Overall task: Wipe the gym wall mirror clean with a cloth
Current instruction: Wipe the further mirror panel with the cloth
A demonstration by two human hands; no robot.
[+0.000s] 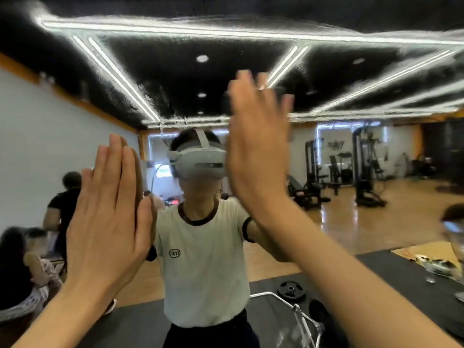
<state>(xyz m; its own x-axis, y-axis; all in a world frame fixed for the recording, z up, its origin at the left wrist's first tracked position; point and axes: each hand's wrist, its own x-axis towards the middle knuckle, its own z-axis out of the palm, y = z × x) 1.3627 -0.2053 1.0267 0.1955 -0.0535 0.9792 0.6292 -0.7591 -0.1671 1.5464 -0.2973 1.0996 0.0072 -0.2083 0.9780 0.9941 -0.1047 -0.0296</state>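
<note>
both hands up flat against the gym wall mirror (351,159), which fills nearly the whole view. left hand (108,207) has fingers straight and pressed together, palm toward the glass, fingertips meeting their own reflection, so it reads as touching. right hand (258,146) is higher, fingers straight and slightly fanned, a bit motion-blurred; looks close to or on the glass, can't confirm contact

main issue: no cloth visible anywhere. neither hand holds or pinches anything. it may be out of frame, can't tell

risks from here, my read:
- bare palms on glass leave prints and grease, so the mirror ends up dirtier than it is now
- upper part of the mirror shows a rippled, streaky haze across the reflected ceiling lights (120,76); rubbing that by hand would only smear it around
- leaning weight through two flat palms loads the panel; a slip on a slick patch drops the person forward into the glass
- weight plate (291,290) and bent metal bar (283,301) show in the reflection on the black mat near the feet, so a step back or sideways to fetch a cloth is a trip hazard
- right hand covers part of the headset (198,162) reflection, so the streaks behind it can't be checked

get the cloth in hand before any more contact
</note>
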